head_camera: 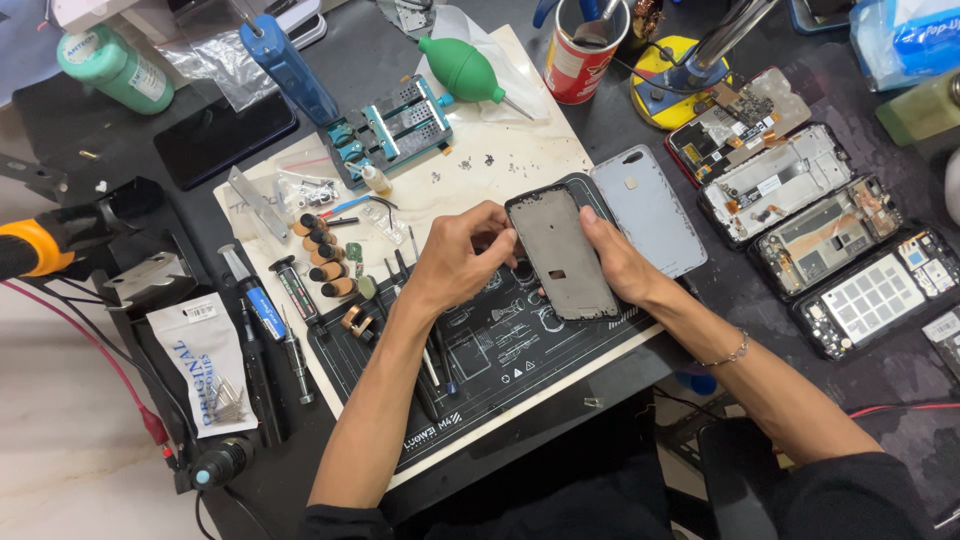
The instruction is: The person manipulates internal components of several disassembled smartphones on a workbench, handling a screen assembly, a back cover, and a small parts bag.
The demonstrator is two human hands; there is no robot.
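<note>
Flanking phone frame (561,252): back cover (648,208), tweezers (428,355)

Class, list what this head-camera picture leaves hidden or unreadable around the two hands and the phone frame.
- Underside of the phone frame: faces away from the head view.
- Left hand fingertips: tucked behind the frame's edge.
- Right hand palm: turned away from the camera.
- Screws on the white mat: too small to tell types.
- Red can: top cut off by the edge.
</note>
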